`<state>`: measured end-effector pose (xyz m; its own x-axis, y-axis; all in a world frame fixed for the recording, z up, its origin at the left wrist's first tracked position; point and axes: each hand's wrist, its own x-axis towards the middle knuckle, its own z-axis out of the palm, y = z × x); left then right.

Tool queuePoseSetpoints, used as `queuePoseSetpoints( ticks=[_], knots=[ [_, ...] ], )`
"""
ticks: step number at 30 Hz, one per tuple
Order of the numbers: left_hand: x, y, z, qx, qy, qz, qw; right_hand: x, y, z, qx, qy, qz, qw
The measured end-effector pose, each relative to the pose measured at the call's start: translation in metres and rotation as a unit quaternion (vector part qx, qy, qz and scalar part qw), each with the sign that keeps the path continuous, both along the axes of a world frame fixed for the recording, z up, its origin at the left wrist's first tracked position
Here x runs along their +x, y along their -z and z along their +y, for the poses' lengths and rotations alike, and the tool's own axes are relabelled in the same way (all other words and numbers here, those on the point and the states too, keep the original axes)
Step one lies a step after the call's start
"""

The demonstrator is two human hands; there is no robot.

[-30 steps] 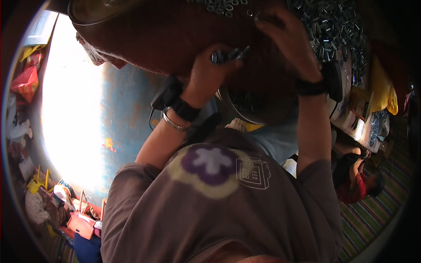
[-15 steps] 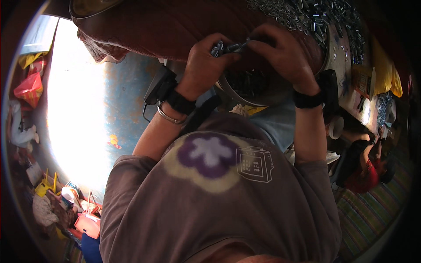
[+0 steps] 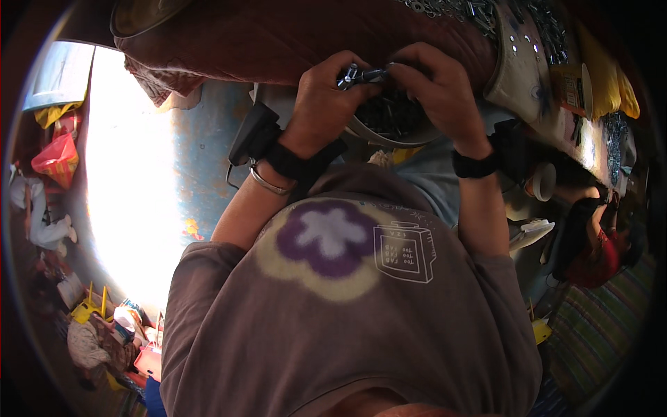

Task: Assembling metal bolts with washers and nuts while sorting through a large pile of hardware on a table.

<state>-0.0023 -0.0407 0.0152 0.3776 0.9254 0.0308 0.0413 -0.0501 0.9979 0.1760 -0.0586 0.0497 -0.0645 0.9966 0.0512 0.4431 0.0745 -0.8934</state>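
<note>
My left hand (image 3: pixel 325 97) is closed around several small shiny metal cylinders (image 3: pixel 349 78), their ends poking out between thumb and fingers. One longer metal piece (image 3: pixel 375 75) points from it toward my right hand (image 3: pixel 445 94). The right thumb and fingertips are pinched at the tip of that piece; whether they hold a separate small part there is too small to tell. Both hands are above the near edge of a reddish-brown cloth-covered table (image 3: pixel 278 52). Just below them is a round basin (image 3: pixel 410 141) with many dark metal pieces (image 3: pixel 390 117) inside.
Loose washers and metal cylinders lie in a pile (image 3: pixel 479 15) at the far right of the table. A pale sack-like cloth (image 3: pixel 517 76) and a round tub (image 3: pixel 573 87) are beyond my right hand. A person in red (image 3: pixel 594 260) works at the right; another person (image 3: pixel 104 340) is lower left.
The view has shifted, so the pile sits higher and more of the pale cloth shows. My hands stay together; the right wrist has moved slightly left.
</note>
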Motion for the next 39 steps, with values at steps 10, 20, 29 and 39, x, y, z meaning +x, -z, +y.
queuePoseSetpoints(
  ticks=[10, 20, 29, 39],
  knots=[
    [0.012, -0.001, -0.009, 0.003, 0.017, -0.012, 1.0, 0.001, -0.004, -0.022, -0.027, 0.052, 0.052, 0.997],
    [0.028, 0.0, -0.012, -0.04, 0.028, -0.023, 0.999, -0.008, 0.017, -0.032, -0.004, 0.044, 0.358, 0.933],
    [0.034, -0.002, -0.002, -0.138, 0.031, -0.06, 0.988, 0.016, 0.023, -0.055, 0.0, 0.134, 0.298, 0.945],
    [0.05, 0.019, 0.008, -0.262, 0.046, -0.061, 0.962, 0.066, 0.045, -0.016, 0.13, 0.252, -0.034, 0.958]
  ],
)
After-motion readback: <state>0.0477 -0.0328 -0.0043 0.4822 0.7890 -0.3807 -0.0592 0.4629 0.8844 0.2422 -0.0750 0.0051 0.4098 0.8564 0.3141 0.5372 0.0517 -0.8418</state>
